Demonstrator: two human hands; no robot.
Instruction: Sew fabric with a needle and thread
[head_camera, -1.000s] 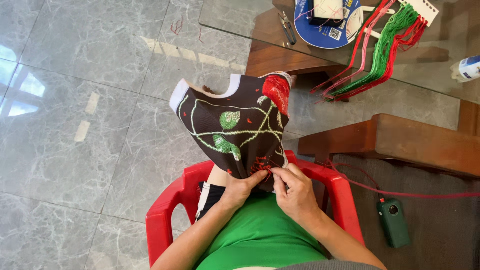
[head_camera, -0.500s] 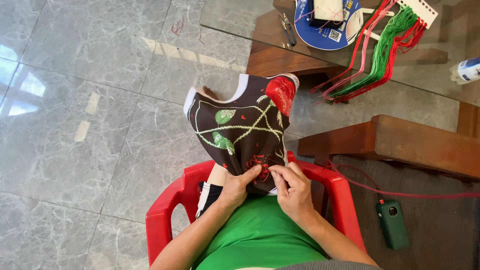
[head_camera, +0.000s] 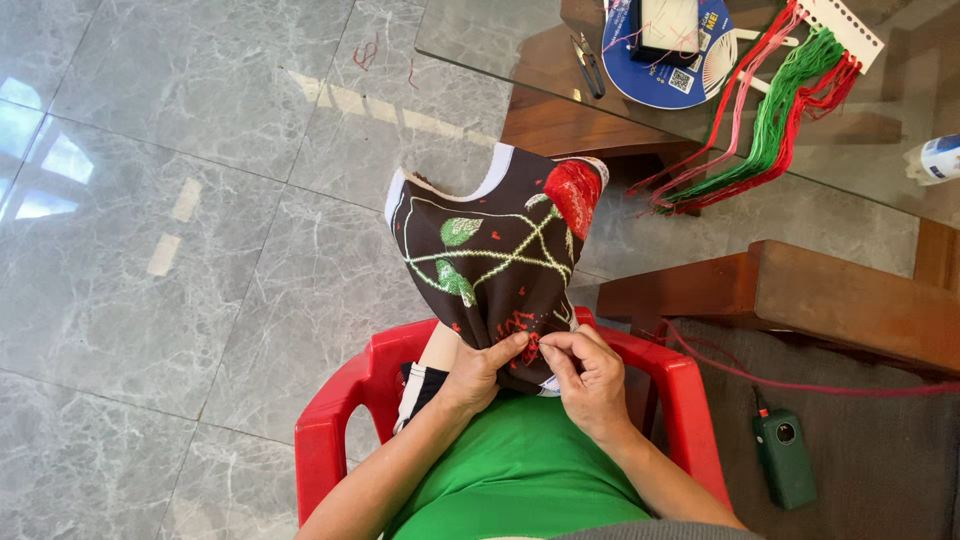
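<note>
Was mid-frame with the dark embroidered cloth (head_camera: 495, 265) on my lap, leaves and big red flower stitched, my left hand (head_camera: 478, 368) pinching its lower edge while my right hand (head_camera: 590, 375) closed fingertips on the unfinished small red motif.

Both forearms rise from the near edge and converge at the centre. The left hand (head_camera: 478, 370) is curled, its thumb pressing forward. The right hand (head_camera: 590, 375) sits just to its right, fingers bent, thumb and forefinger in a tight pinching grip, the two hands' fingertips nearly touching.
</note>
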